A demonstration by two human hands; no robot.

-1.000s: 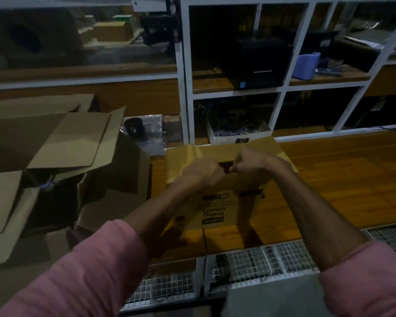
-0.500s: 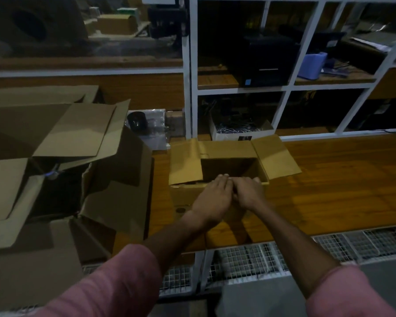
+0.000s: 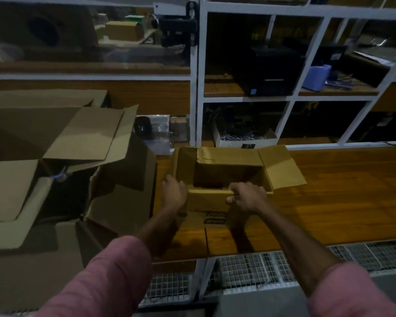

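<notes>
Now | cardboard box [image 3: 206, 202] sits flaps-open at left end of tabletop [image 3: 341, 202] | right hand [image 3: 249, 197] grip curled over near flap, likely pressing it outward to clear the mouth | left hand [image 3: 173, 193] braces left corner, grip hidden, cannot tell

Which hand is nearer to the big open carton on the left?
Left. The left hand is at the small box's left near corner, just beside the big carton; the right hand grips the small box's near edge, farther right.
</notes>
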